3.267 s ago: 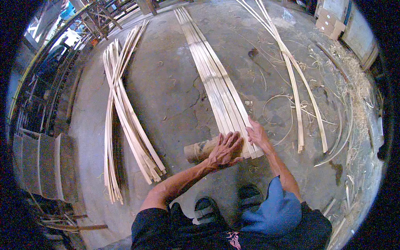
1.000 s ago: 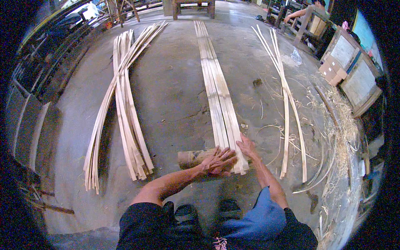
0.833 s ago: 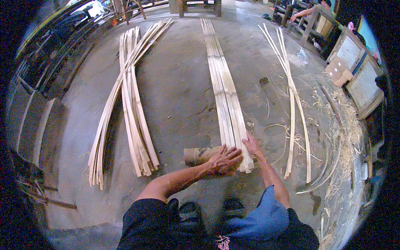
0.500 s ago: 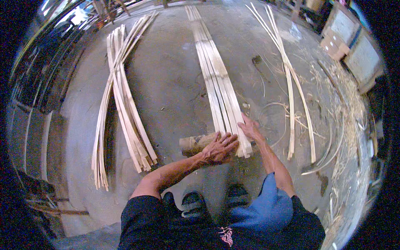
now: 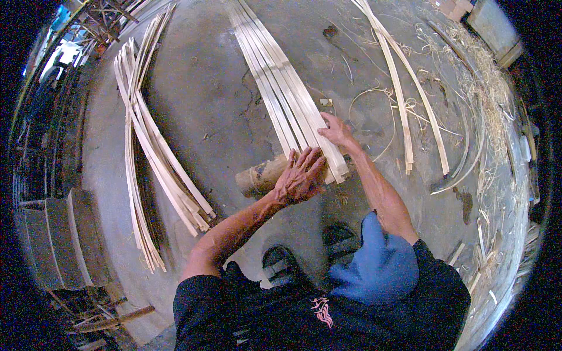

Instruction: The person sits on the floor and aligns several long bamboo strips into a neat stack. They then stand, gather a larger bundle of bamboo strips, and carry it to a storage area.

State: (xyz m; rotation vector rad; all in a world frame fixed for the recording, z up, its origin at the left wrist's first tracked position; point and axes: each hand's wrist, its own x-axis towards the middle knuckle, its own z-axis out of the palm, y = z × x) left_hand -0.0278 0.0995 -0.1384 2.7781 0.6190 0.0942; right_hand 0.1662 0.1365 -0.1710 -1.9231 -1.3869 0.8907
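Note:
Several long, pale, flat bamboo strips [image 5: 275,70] lie side by side in the middle, running away from me. Their near ends rest across a short round log [image 5: 257,178]. My left hand [image 5: 300,175] lies over the near left ends, its fingers stretched out and slightly spread; the ends under it are hidden. At the right edge of the row is my right hand [image 5: 338,133], its thumb against the outer strip and its fingers apart from the thumb. The far ends of the strips run out of the top of the view.
Crossed bundles of strips lie on the floor to the left [image 5: 161,140]. A few more strips [image 5: 395,88] lie to the right, beside thin curled offcuts [image 5: 465,152] and a heap of shavings [image 5: 494,111]. Two sandalled feet [image 5: 280,264] stand below my hands.
The view has shifted, so the strips and hands appear higher up. My left hand has turned, its fingers now pointing more away from me. My right hand stays at the row's right edge.

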